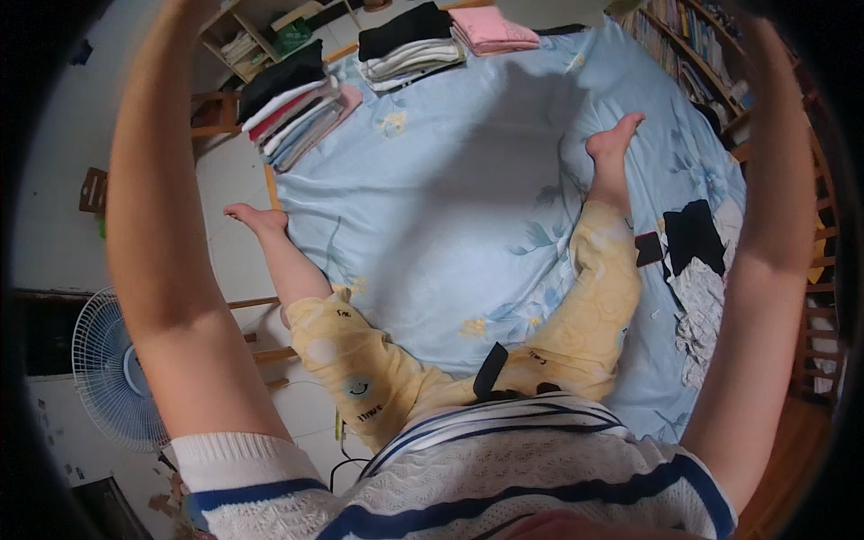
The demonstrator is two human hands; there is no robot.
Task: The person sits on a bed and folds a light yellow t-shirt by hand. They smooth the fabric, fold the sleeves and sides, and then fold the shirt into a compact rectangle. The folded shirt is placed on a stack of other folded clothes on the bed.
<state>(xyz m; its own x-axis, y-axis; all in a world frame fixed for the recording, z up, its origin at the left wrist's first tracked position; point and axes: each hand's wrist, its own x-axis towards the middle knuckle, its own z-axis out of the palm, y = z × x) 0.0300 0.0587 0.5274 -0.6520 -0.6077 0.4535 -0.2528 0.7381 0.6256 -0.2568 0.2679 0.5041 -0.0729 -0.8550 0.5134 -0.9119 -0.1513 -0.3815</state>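
Both of my forearms reach up past the top of the picture on either side, and my left hand and my right hand are out of view. Before me lies a bed with a light blue floral sheet point(445, 256), my bare legs in yellow printed trousers spread over it. At its far left edge leans a stack of folded clothes point(297, 115). Farther along the edge sits another folded stack, black on top of white point(408, 50), beside folded pink cloth point(496, 30). Right of my knee rest a dark phone point(649, 249), a black garment point(693, 236) and a crumpled pale printed garment point(702, 310).
An electric fan point(111, 368) stands at the left. Bookshelves point(702, 54) line the far right, near a wooden railing point(820, 290). At the upper left is a shelf unit point(236, 40) with things in it. A black strap point(491, 370) lies at my waist.
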